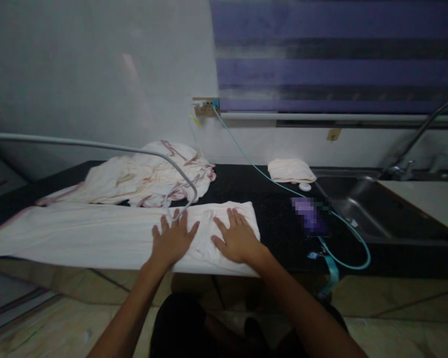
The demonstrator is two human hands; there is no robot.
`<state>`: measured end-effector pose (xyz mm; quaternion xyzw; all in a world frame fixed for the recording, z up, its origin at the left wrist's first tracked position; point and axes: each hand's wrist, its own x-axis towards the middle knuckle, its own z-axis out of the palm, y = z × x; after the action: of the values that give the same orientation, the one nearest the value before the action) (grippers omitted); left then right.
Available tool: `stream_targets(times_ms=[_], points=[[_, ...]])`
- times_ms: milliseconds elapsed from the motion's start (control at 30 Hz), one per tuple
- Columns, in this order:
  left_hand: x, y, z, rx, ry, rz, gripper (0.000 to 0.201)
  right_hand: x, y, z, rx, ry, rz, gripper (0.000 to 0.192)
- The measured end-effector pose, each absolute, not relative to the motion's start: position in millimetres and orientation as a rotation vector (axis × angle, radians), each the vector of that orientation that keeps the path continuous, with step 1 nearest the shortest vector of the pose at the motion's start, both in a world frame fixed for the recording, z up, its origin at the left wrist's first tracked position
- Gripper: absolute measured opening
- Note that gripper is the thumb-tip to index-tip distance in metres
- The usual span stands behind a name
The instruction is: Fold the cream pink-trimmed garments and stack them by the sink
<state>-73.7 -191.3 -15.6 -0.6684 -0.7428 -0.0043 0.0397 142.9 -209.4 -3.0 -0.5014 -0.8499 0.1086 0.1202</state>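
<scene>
Head view: left hand (171, 239) flat on a long white cloth (97, 233), fingers spread wide, grasping nothing. Right hand (237, 240) flat on the same cloth just beside it, fingers also spread, grasping nothing. Both hands pressed down near the right end of the cloth, a little apart from each other. Cloth stretched along the front edge of the black bench (276, 209), running far off to the left. Behind it on the bench, a crumpled pile of pale cloth with pink edges (142, 176). Grey bent tube (97, 145) coming from the left, curving down across the pile and ending just above the left hand. Further right, a small folded white cloth (290, 170) near the wall, well apart from the hands. Small round white thing (305, 186) just in front of it. Thin blue-green cable (269, 178) running from a wall socket (206, 107) down across the bench and looping near a blurred purple patch (309, 215). Metal sink (362, 209) at the right, with a tap (414, 144) above it. Purple striped blind (336, 54) on the wall.
</scene>
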Motion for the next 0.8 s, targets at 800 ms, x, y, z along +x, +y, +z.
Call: stream_targets(times_ms=[800], points=[[35, -230, -14, -2.486, -1.605, -1.089, 0.044, 264, -235, -13, -1.226, -2.164, 0.241, 0.057]])
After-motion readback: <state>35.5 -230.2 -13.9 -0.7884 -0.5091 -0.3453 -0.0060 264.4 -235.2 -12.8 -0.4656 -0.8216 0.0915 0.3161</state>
